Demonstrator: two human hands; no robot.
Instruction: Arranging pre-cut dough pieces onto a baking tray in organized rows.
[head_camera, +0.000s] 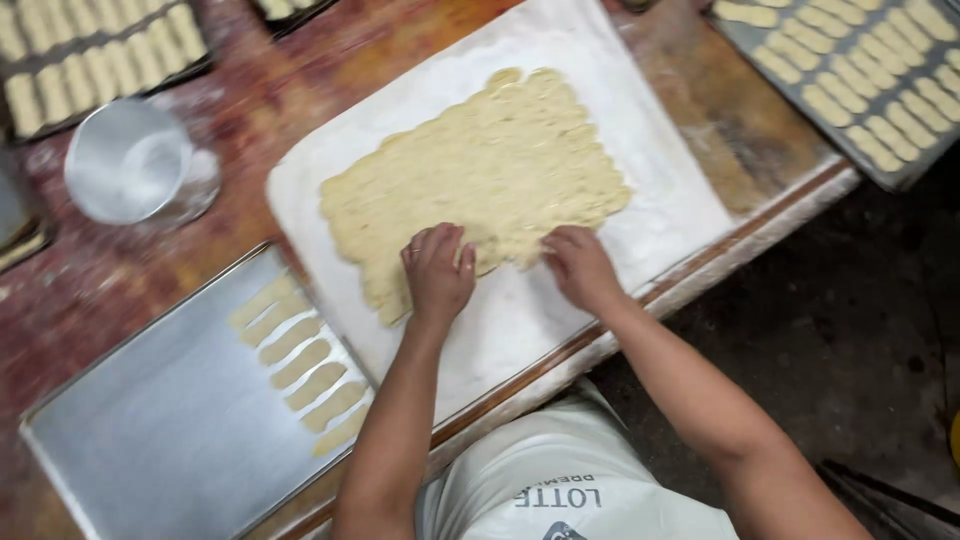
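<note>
From the head camera we look down on a worn, flour-dusted wooden table (300, 90). In the middle lies a white floured board (660, 200), set at a slant, and on it a flat sheet of pale dough (490, 170), scored into narrow strips.

Our left hand (437, 270) rests on the near edge of the dough sheet, fingers curled down onto it; we cannot tell whether they pinch a strip or only press on it. Our right hand (580, 265) sits just beside it at the same near edge, fingertips bent onto the dough, and here too the hold itself is hidden under the fingers.

To the left of the board, near our left forearm, lies a metal baking tray (150, 420). A short column of dough strips (300, 365) lies along its right side, each one apart from the next.

Further off, a round metal bowl (130, 160) stands on the table at the upper left. Two more trays filled with rows of strips sit at the far corners, one at upper left (95, 55) and one at upper right (860, 70).
</note>
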